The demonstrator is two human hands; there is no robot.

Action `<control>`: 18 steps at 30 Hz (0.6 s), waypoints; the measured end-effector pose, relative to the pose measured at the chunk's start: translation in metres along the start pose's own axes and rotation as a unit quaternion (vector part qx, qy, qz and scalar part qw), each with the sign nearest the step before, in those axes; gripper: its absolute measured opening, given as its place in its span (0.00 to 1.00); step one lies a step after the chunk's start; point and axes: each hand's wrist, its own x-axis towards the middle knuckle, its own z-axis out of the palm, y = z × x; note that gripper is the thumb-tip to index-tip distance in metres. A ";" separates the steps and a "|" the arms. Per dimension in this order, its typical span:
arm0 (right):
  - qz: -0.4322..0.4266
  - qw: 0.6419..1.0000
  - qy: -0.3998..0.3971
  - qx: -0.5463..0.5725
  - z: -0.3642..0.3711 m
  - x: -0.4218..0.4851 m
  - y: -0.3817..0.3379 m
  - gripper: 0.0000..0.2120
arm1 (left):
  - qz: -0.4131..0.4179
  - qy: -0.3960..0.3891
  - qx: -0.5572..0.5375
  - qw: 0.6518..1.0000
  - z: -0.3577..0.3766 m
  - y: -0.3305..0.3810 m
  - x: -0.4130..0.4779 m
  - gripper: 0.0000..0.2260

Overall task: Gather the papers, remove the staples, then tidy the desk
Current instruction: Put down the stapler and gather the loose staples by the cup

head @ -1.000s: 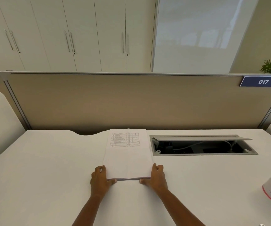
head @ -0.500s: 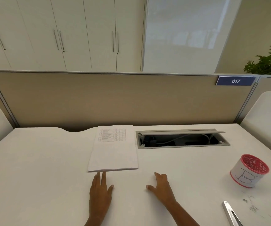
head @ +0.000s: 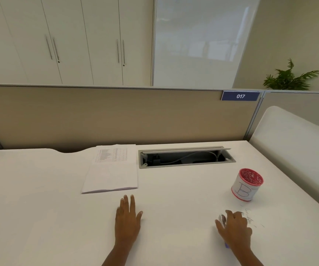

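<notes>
A neat stack of white papers (head: pixel 112 170) lies flat at the back middle of the white desk (head: pixel 39 208), printed table on top. My left hand (head: pixel 128 217) rests flat on the desk just in front of the stack, fingers straight, apart from it. My right hand (head: pixel 234 228) lies further right over a metal staple remover (head: pixel 222 219), fingers curled around it; only its silver tip and a purple end near my wrist show. Loose staples (head: pixel 250 219) are scattered beside that hand.
A red cup with a white label marked B (head: pixel 247 186) stands at the right, behind the staples. An open cable hatch (head: pixel 186 157) is set in the desk beside the papers. A beige divider panel (head: pixel 116 116) closes the back; a white padded side (head: pixel 293 143) bounds the right.
Both hands let go of the paper stack's near edge and drew back. My right hand then moved right onto the staple remover; the view swung to the right.
</notes>
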 end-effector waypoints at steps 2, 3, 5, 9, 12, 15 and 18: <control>0.014 1.000 -0.005 0.013 0.001 -0.005 0.013 0.23 | 0.004 -0.010 0.003 1.000 0.003 0.010 -0.001 0.27; 0.012 1.000 -0.013 0.007 0.003 -0.006 0.017 0.24 | 0.005 -0.015 0.003 1.000 0.005 0.013 -0.002 0.27; 0.001 0.999 -0.033 0.007 0.005 -0.006 0.024 0.23 | 0.006 -0.013 0.004 1.000 0.009 0.021 -0.004 0.27; -0.023 0.996 -0.054 0.068 0.008 -0.003 0.028 0.15 | -0.006 -0.023 0.012 1.000 0.017 0.029 -0.005 0.28; -0.035 0.993 -0.062 0.098 0.006 0.004 0.023 0.10 | -0.014 -0.036 0.015 0.999 0.022 0.032 -0.004 0.28; -0.060 0.986 -0.063 0.141 0.004 0.015 0.007 0.05 | -0.022 -0.037 0.015 0.999 0.022 0.034 0.000 0.28; -0.090 0.983 -0.063 0.145 0.008 0.036 -0.021 0.07 | -0.018 -0.034 0.012 0.999 0.024 0.040 0.011 0.27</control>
